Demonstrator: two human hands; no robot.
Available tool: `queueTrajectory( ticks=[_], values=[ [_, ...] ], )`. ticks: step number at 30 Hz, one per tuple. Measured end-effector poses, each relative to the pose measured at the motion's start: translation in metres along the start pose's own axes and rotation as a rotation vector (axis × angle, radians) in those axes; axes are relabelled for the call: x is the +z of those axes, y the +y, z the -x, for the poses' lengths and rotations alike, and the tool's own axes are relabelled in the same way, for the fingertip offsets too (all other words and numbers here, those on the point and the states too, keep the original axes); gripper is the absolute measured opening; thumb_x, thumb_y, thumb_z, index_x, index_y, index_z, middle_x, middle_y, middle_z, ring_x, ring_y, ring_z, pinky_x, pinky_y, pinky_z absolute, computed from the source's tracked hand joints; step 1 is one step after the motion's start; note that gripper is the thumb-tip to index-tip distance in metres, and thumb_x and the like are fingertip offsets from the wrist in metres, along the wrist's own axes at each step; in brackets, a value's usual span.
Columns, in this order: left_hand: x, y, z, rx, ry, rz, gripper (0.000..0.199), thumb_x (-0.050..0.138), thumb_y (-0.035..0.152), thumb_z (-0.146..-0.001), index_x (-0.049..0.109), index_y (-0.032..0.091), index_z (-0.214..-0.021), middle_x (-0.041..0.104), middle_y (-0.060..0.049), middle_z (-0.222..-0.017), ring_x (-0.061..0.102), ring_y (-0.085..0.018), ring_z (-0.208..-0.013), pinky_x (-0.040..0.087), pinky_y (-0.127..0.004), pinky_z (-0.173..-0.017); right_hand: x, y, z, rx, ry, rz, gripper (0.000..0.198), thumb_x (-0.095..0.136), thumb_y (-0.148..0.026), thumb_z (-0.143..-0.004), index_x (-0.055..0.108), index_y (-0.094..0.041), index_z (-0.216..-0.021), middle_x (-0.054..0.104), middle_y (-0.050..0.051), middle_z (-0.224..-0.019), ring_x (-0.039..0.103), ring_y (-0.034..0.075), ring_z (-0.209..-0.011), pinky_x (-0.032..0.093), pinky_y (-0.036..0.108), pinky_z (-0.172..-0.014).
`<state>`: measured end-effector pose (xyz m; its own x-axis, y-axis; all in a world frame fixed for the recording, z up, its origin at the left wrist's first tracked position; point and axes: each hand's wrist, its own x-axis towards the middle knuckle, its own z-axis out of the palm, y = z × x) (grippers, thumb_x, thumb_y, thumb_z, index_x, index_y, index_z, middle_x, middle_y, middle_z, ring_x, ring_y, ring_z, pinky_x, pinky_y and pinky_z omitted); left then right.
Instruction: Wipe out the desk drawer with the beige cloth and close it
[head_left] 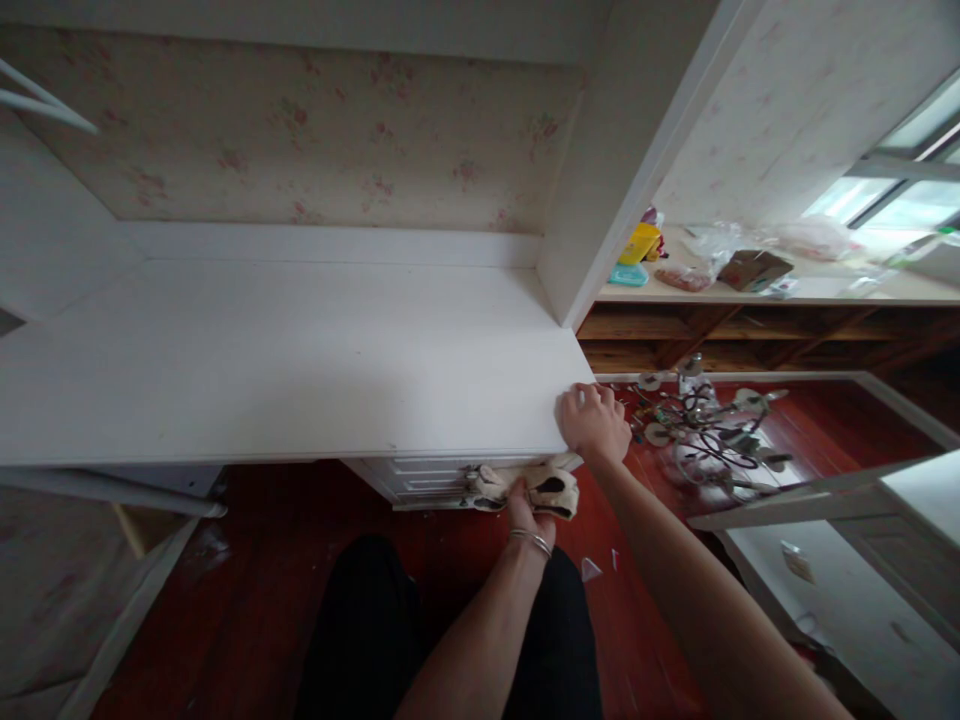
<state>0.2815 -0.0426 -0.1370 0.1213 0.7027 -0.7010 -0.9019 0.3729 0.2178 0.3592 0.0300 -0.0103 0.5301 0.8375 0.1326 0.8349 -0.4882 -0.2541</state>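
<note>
My left hand (531, 512), with thin bracelets at the wrist, is closed around a crumpled cream cloth (556, 492) with dark patches. It holds the cloth against the front of the drawer unit (427, 478), just below the white desktop (337, 360). At the desktop's right end, my right hand (596, 424) grips the side edge near the front corner. Its fingers are bent, and their tips are partly hidden. A few small dark specks mark the desktop.
A chandelier (709, 425) with several curved arms lies on the red wood floor (262, 590) to the right. Behind it, a low wooden shelf (817, 292) carries bags and a brown box (754, 270). A white upright panel (600, 150) rises from the desk's back right. Small scraps lie on the floor.
</note>
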Motion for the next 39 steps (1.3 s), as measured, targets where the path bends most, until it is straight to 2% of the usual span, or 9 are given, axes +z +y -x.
queueTrajectory(
  ticks=[2,5,11,24,28,32,36,38,39],
  values=[
    [-0.020,0.022,-0.015,0.033,0.152,0.038,0.019,0.056,0.019,-0.072,0.063,0.012,-0.088,0.069,-0.011,-0.084,0.069,-0.023,-0.074,0.058,-0.039,-0.070,0.000,0.000,0.000,0.005,-0.006,-0.002,0.047,0.032,-0.050,-0.094,0.057,-0.031,-0.130,0.049,0.006,-0.137,0.048,0.030,-0.118,0.045,0.047,-0.092],
    [-0.046,0.067,-0.026,0.119,0.231,0.044,0.020,0.055,0.015,-0.071,0.061,0.015,-0.090,0.066,-0.003,-0.074,0.067,-0.016,-0.064,0.057,-0.032,-0.067,-0.001,-0.001,-0.001,0.006,-0.011,-0.008,0.047,0.032,-0.051,-0.094,0.057,-0.032,-0.130,0.049,0.006,-0.138,0.048,0.031,-0.118,0.045,0.048,-0.091],
    [-0.064,0.142,-0.008,0.268,0.217,0.050,0.028,0.059,0.012,-0.074,0.065,0.016,-0.101,0.071,-0.005,-0.093,0.070,-0.017,-0.078,0.057,-0.032,-0.078,-0.001,0.000,-0.001,0.010,-0.036,-0.020,0.049,0.031,-0.052,-0.094,0.057,-0.032,-0.130,0.047,0.007,-0.140,0.047,0.032,-0.119,0.043,0.050,-0.094],
    [-0.016,0.185,0.111,0.352,0.057,0.012,0.039,0.061,0.009,-0.078,0.063,0.017,-0.116,0.073,-0.008,-0.101,0.071,-0.020,-0.090,0.057,-0.038,-0.088,0.001,0.004,0.003,-0.029,-0.034,-0.008,0.054,0.026,-0.054,-0.095,0.054,-0.031,-0.134,0.045,0.009,-0.141,0.046,0.033,-0.120,0.043,0.050,-0.093],
    [-0.020,0.199,0.146,0.535,0.106,-0.109,0.046,0.064,0.011,-0.076,0.061,0.021,-0.121,0.070,-0.006,-0.114,0.068,-0.021,-0.101,0.055,-0.039,-0.093,-0.003,0.002,0.004,-0.022,-0.041,-0.009,0.053,0.027,-0.052,-0.095,0.054,-0.031,-0.134,0.046,0.009,-0.140,0.047,0.033,-0.121,0.043,0.050,-0.094],
    [-0.023,0.231,0.164,1.031,0.195,-0.469,0.057,0.071,0.020,-0.074,0.056,0.028,-0.128,0.061,-0.003,-0.131,0.059,-0.023,-0.119,0.048,-0.042,-0.103,-0.005,0.001,0.006,-0.018,-0.044,-0.009,0.052,0.028,-0.052,-0.094,0.055,-0.030,-0.134,0.046,0.009,-0.140,0.047,0.034,-0.120,0.043,0.051,-0.093],
    [-0.010,0.270,0.149,1.545,0.258,-1.196,0.049,0.063,0.022,-0.080,0.058,0.023,-0.129,0.059,-0.007,-0.134,0.052,-0.024,-0.127,0.039,-0.042,-0.111,-0.006,0.001,0.006,-0.027,-0.044,-0.012,0.052,0.028,-0.052,-0.094,0.055,-0.030,-0.133,0.046,0.008,-0.140,0.047,0.034,-0.120,0.043,0.050,-0.094],
    [0.004,0.286,0.131,1.622,0.120,-1.636,0.048,0.052,0.016,-0.084,0.058,0.026,-0.131,0.053,-0.004,-0.141,0.046,-0.023,-0.132,0.035,-0.041,-0.114,-0.006,0.002,0.006,-0.028,-0.043,-0.011,0.052,0.028,-0.052,-0.094,0.055,-0.030,-0.133,0.047,0.008,-0.141,0.047,0.034,-0.121,0.044,0.050,-0.093],
    [0.012,0.292,0.121,1.581,0.021,-1.875,0.051,0.051,0.016,-0.084,0.057,0.029,-0.132,0.049,-0.002,-0.146,0.042,-0.023,-0.136,0.033,-0.041,-0.115,-0.005,0.002,0.005,-0.027,-0.044,-0.010,0.052,0.028,-0.052,-0.094,0.055,-0.030,-0.133,0.046,0.008,-0.141,0.047,0.033,-0.121,0.044,0.050,-0.094]
  ],
)
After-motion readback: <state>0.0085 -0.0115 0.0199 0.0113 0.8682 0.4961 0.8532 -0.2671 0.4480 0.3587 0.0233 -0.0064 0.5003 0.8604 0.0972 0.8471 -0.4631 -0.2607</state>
